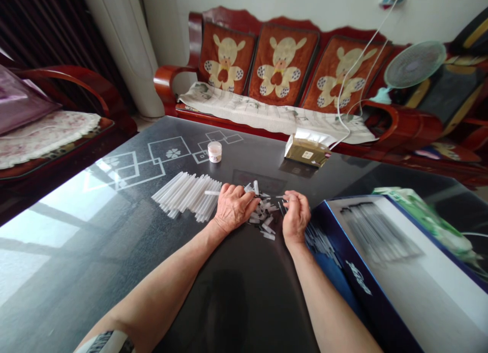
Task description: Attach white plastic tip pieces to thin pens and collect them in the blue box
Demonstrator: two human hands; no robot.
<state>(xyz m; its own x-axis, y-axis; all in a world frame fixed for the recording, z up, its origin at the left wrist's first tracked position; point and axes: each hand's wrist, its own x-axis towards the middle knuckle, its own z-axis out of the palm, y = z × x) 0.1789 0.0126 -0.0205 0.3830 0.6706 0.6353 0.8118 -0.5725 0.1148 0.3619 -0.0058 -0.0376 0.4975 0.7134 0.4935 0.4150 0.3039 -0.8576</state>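
Note:
My left hand (pixel 234 206) is closed around a whitish translucent plastic tube (pixel 211 193), whose end sticks out to the left. A thin dark rod (pixel 271 196) runs between the two hands, and the fingers of my right hand (pixel 296 216) pinch its right end. Whether the rod sits inside the tube is hidden by my left fingers. Beneath and between the hands lies a heap of small white and black caps (pixel 268 222). To the left, many similar tubes (pixel 186 193) lie side by side in a pile.
On the right stands a dark blue box (pixel 343 261) with a white interior, holding a row of thin dark-tipped sticks (pixel 381 231). More thin rods (pixel 323 243) lie beside it. A small round tub (pixel 214 152), a tissue box (pixel 308 150) and a green package (pixel 427 215) are on the table.

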